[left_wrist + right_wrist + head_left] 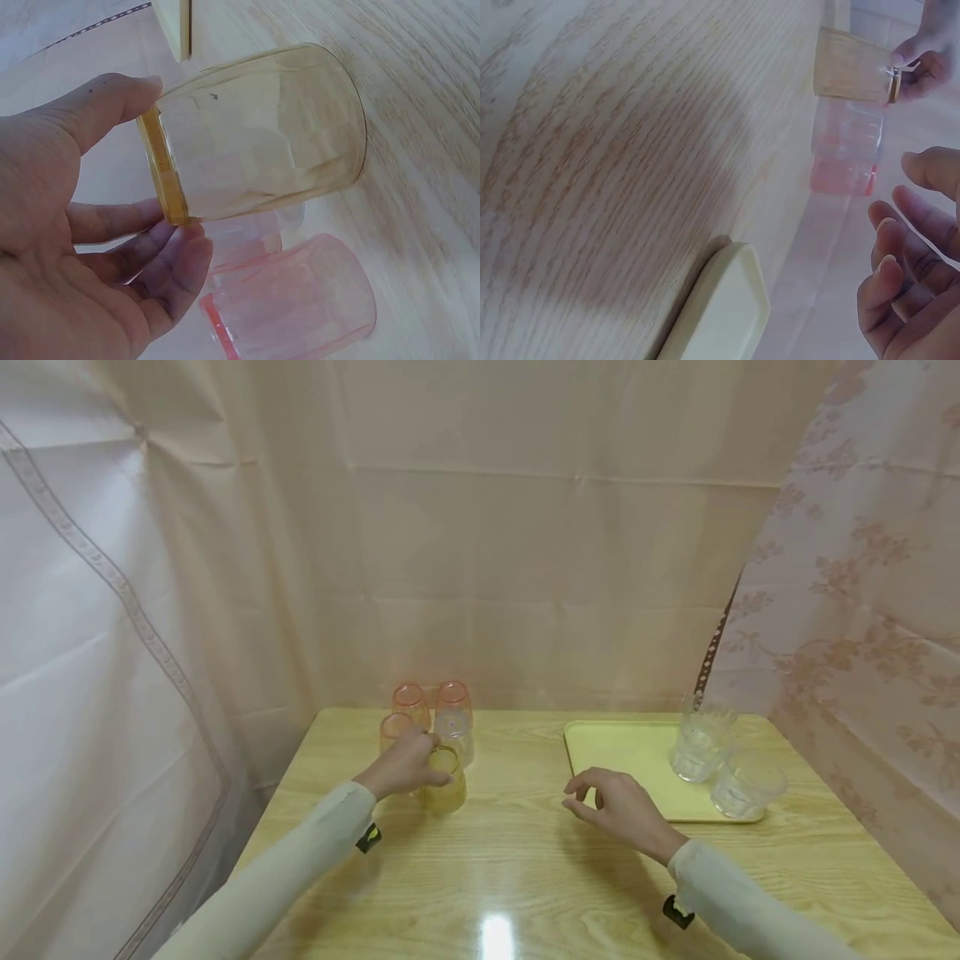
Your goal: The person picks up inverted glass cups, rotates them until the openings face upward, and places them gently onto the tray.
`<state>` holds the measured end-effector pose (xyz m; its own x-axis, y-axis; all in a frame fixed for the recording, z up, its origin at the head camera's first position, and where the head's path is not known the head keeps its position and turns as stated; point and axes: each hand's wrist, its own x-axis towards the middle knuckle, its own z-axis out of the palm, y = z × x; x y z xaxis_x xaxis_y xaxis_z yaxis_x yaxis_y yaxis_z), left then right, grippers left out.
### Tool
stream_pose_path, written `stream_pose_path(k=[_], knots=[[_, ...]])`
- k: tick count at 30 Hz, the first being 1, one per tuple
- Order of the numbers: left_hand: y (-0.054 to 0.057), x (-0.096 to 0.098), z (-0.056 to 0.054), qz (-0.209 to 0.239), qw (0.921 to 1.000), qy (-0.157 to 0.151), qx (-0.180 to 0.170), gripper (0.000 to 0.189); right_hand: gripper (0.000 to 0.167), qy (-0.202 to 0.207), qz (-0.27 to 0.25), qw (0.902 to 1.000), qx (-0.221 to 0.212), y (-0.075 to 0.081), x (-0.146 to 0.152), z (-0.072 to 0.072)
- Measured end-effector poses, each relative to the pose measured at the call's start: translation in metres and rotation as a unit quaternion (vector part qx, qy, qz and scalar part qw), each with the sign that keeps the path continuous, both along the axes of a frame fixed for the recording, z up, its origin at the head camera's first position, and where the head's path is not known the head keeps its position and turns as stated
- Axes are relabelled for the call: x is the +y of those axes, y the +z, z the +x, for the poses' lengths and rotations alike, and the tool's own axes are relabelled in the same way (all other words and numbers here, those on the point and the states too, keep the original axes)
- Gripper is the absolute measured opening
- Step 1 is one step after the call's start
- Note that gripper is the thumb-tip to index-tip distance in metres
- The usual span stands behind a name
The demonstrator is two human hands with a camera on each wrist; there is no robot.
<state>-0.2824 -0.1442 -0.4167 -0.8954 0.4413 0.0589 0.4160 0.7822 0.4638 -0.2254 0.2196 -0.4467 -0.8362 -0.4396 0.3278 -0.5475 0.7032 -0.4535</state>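
Observation:
Upside down on the table, an amber glass (446,792) has its thick base uppermost. My left hand (407,763) pinches that base, with the thumb on one side and the fingertips on the other in the left wrist view. Close behind are three pink glasses, two at the back (409,696) (453,693) and one by the knuckles (394,724), partly hidden by the hand. A clear glass (459,739) stands among them, also inverted. My right hand (618,806) hovers beside the tray's near left corner, fingers loosely bent, holding nothing.
A yellow tray (615,747) lies on the right of the wooden table (510,852). At its right side stand clear glasses, some farther back (697,752) and some nearer the front corner (738,793). Cloth curtains (525,568) enclose the back and sides.

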Motion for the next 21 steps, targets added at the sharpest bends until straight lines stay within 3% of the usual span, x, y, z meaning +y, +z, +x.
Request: stream_pose_path(k=[13, 21], knots=[[0.0062, -0.0005, -0.0017, -0.03, 0.9979, -0.056, 0.01, 0.056, 0.011, 0.009, -0.011, 0.9999, 0.009, -0.0027, -0.0021, 0.0002], [0.0095, -0.0014, -0.0019, -0.033, 0.998, -0.053, -0.009, 0.052, 0.015, 0.006, -0.002, 1.0, 0.0, -0.0023, -0.0034, -0.0004]])
